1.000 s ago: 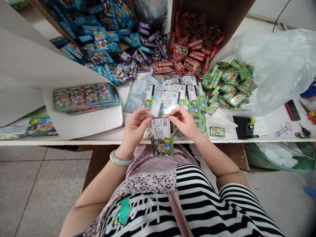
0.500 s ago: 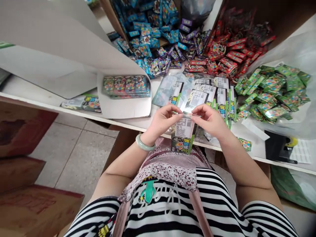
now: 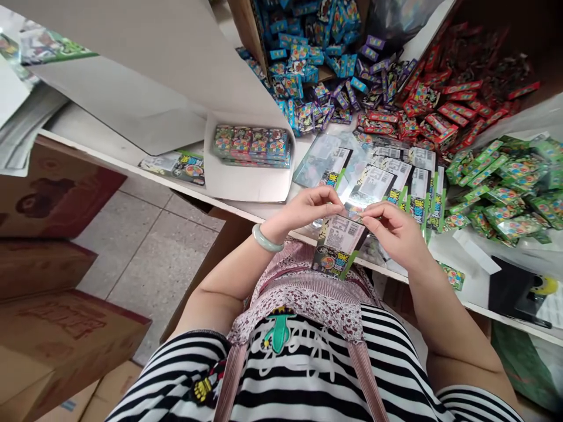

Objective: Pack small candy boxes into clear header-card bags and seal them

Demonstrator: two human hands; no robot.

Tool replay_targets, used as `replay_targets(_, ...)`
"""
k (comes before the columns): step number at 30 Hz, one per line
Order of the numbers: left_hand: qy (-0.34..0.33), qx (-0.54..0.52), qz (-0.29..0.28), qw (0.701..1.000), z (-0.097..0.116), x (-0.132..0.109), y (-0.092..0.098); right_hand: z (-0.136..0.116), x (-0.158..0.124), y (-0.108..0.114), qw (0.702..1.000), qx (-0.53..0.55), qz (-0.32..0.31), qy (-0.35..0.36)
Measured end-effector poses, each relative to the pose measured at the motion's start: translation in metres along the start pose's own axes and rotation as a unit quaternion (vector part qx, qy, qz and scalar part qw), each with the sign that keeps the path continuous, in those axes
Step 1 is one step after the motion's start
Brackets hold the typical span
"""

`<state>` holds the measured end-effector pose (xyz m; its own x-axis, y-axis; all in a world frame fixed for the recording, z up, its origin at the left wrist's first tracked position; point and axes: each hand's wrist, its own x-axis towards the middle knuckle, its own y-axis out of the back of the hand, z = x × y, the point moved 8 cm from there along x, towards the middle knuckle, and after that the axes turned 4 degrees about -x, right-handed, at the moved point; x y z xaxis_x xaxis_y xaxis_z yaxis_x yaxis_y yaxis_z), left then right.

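Observation:
Between my two hands hangs a printed plastic bag (image 3: 338,243), its lower part over the table's front edge against my apron. My left hand (image 3: 314,206) pinches the bag's top edge at its left corner, thumb against fingertips. On the other corner, my right hand (image 3: 389,225) grips the same edge in a pinch. Just beyond my fingers, several similar printed bags (image 3: 373,184) lie overlapping on the table. A clear bag with a label (image 3: 323,158) rests to their left. Whether anything is inside the held bag I cannot tell.
Loose blue packets (image 3: 303,64), purple packets (image 3: 352,97) and red packets (image 3: 440,111) are heaped at the back. Green packets (image 3: 505,187) lie right. At left, a white card sleeve (image 3: 246,190) holds stacked small boxes (image 3: 253,143). Cardboard cartons (image 3: 70,340) stand on the floor.
The whole scene has shifted rightward in view as the camera turned left. Both hands keep their pinch on the bag's top edge, now slightly farther apart.

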<state>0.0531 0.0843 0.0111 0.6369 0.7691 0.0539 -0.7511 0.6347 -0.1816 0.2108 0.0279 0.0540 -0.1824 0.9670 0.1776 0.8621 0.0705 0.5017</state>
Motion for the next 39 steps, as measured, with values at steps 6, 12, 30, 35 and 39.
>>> replay_targets(6, -0.044, 0.056, 0.001, 0.997, 0.004, -0.005, 0.000, 0.002, -0.013, -0.002, 0.996, -0.067, 0.016, 0.049)
replay_targets(12, -0.056, 0.071, 0.008, 0.996, 0.005, -0.008, 0.000, -0.002, -0.020, -0.004, 0.989, -0.105, 0.058, 0.083)
replay_targets(30, -0.047, 0.041, 0.074, 0.995, -0.021, -0.015, 0.002, 0.022, -0.016, -0.016, 0.990, -0.049, 0.117, 0.053)
replay_targets(35, -0.067, 0.082, 0.121, 0.987, -0.022, -0.015, 0.008, 0.022, -0.019, -0.017, 0.995, -0.035, 0.085, 0.044)
replay_targets(39, -0.065, 0.109, 0.153, 0.980, -0.027, -0.014, 0.021, 0.044, -0.052, 0.035, 0.985, -0.059, 0.160, 0.004)
